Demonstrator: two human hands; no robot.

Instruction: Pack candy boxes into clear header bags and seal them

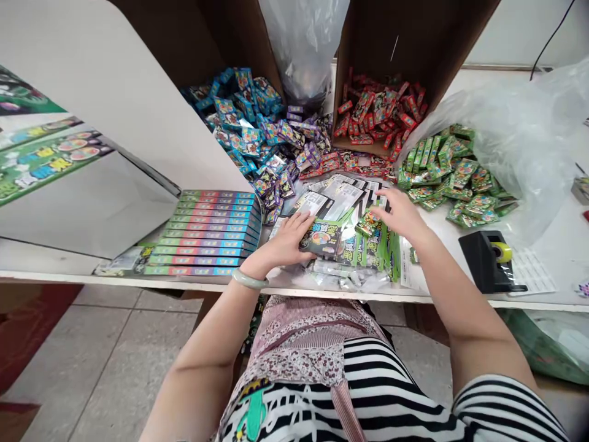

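Observation:
My left hand [291,239], with a pale bangle at the wrist, grips the left end of a dark flat printed box [324,239] between thumb and fingers. The box lies over a pile of green printed pouches [377,252] near the table's front edge. Just right of it, my right hand [401,213] hovers with thumb and fingers apart. A small green packet [367,223] lies below its thumb; whether they touch is unclear. Behind both hands are dark-edged clear pouches with white labels [343,199].
Stacked flat boxes [202,233] stand at left beside a large white carton [138,110]. Blue packets [248,104], purple packets [306,147], red packets [380,113] and green packets [460,175] lie heaped behind. A black tape dispenser [483,264] stands at right.

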